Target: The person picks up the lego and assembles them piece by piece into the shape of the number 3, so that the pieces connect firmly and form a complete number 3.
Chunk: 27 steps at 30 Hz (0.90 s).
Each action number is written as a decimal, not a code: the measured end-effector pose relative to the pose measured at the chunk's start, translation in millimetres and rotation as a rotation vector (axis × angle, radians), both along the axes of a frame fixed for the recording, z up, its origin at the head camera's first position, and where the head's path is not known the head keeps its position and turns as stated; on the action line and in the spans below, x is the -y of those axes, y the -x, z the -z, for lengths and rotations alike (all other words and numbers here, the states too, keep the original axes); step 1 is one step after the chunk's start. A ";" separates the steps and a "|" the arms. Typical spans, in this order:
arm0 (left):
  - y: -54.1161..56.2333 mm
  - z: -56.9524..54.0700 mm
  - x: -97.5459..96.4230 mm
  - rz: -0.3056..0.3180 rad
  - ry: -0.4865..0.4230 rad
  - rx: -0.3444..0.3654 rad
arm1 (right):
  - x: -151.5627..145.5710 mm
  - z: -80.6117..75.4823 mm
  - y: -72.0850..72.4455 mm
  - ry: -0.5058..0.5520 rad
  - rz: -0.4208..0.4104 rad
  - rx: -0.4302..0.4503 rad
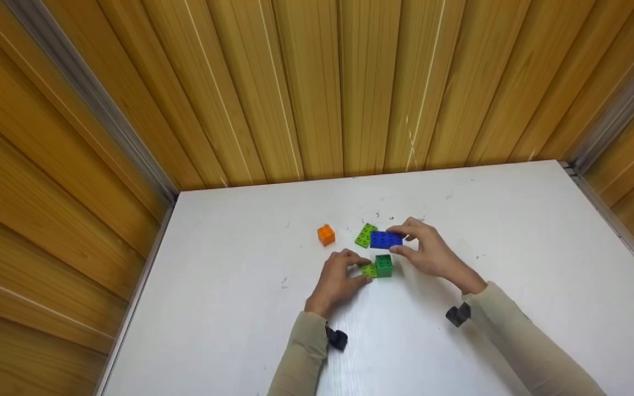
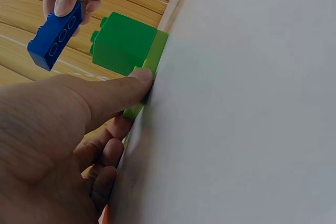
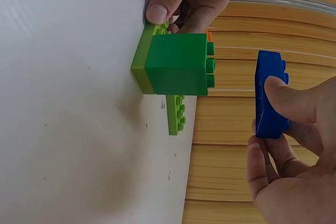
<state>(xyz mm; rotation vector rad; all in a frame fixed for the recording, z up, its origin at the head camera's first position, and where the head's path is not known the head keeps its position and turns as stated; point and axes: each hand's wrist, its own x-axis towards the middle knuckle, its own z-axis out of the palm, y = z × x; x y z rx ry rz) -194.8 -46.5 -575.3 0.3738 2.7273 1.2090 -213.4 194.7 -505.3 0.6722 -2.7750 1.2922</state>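
A lime green flat brick (image 1: 369, 270) lies on the table, its left end pinched between the thumb and fingers of my left hand (image 1: 340, 279). On its right end stands a taller dark green brick (image 1: 383, 265), studs up. My right hand (image 1: 426, 248) grips a blue brick (image 1: 385, 240) by its right end, thumb on one side and fingers on the other. The right wrist view shows this blue brick (image 3: 270, 95) raised off the table, apart from the green ones. A second lime green flat brick (image 1: 365, 235) lies behind, partly covered by the blue brick in the head view.
An orange brick (image 1: 326, 235) sits on the white table (image 1: 229, 264), left of the second lime brick. Yellow wood-look panels (image 1: 306, 88) wall the back and both sides. Small dark marks dot the tabletop.
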 end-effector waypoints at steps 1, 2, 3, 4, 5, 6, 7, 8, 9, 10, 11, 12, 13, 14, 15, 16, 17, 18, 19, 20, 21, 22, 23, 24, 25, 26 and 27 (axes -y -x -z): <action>-0.2 0.0 0.0 0.001 -0.001 -0.003 | 0.3 0.7 -0.2 -0.001 -0.004 0.000; -0.2 -0.1 0.1 0.002 0.000 -0.005 | 0.4 1.2 -0.5 -0.002 -0.008 0.001; -0.2 -0.1 0.1 0.003 0.000 -0.010 | 0.6 1.7 -0.7 -0.001 -0.013 0.003; -0.4 -0.2 0.2 0.005 0.001 -0.015 | 0.7 2.2 -0.9 -0.001 -0.016 0.004; -0.4 -0.4 0.4 0.008 0.001 -0.022 | 0.9 2.4 -1.2 0.000 -0.020 0.005; -0.4 -0.6 0.7 0.010 0.002 -0.025 | 1.0 2.7 -1.4 0.001 -0.024 0.005; -0.4 -0.8 0.9 0.011 0.001 -0.028 | 1.2 3.0 -1.7 0.001 -0.026 0.006; -0.4 -0.9 1.1 0.013 0.001 -0.034 | 1.3 3.2 -2.0 0.001 -0.027 0.007; -0.6 -1.0 1.3 0.016 -0.002 -0.042 | 1.6 3.6 -2.2 0.001 -0.029 0.006; -0.6 -1.1 1.5 0.019 -0.001 -0.049 | 1.8 4.0 -2.5 0.002 -0.030 0.004; -0.6 -1.1 1.7 0.022 0.001 -0.056 | 2.1 4.4 -2.8 0.002 -0.032 0.004; -0.6 -1.2 1.8 0.024 0.001 -0.062 | 2.3 4.9 -3.0 0.002 -0.032 0.004; -0.7 -1.2 1.8 0.025 0.003 -0.069 | 2.6 5.4 -3.2 0.003 -0.033 0.002; -0.7 -1.0 1.7 0.026 0.004 -0.074 | 3.0 6.0 -3.3 0.004 -0.034 0.001; -0.5 -0.6 1.7 0.027 0.007 -0.079 | 3.3 6.7 -3.4 0.005 -0.035 0.000; -0.5 -0.3 1.8 0.028 0.008 -0.085 | 3.7 7.5 -3.3 0.007 -0.037 0.000; -0.5 -0.5 1.8 0.027 0.007 -0.087 | 4.0 8.0 -3.4 0.008 -0.038 0.001; -0.5 -0.3 1.8 0.027 0.007 -0.090 | 4.2 8.7 -3.5 0.008 -0.039 0.001; -0.5 -0.5 1.7 0.026 0.007 -0.089 | 4.4 9.3 -3.5 0.007 -0.039 0.002; -0.4 -0.5 1.6 0.027 0.007 -0.089 | 4.6 9.8 -3.6 0.006 -0.039 0.003; -0.3 -0.6 1.6 0.027 0.009 -0.088 | 4.7 10.2 -3.7 0.005 -0.039 0.003; -0.4 -1.0 1.6 0.027 0.010 -0.086 | 4.9 10.5 -3.7 0.004 -0.039 0.003; -0.4 -1.3 1.2 0.027 0.013 -0.082 | 5.1 10.7 -3.8 0.002 -0.039 0.002; -0.2 -1.2 1.1 0.026 0.016 -0.079 | 5.2 10.9 -3.8 0.000 -0.039 0.002; -0.1 -1.3 0.9 0.026 0.019 -0.076 | 5.4 11.0 -3.9 -0.001 -0.039 0.003; 0.0 -1.2 0.8 0.027 0.021 -0.074 | 5.7 11.1 -3.8 0.000 -0.040 0.004; 0.1 -1.1 0.8 0.026 0.023 -0.073 | 5.9 11.2 -3.8 0.002 -0.041 0.004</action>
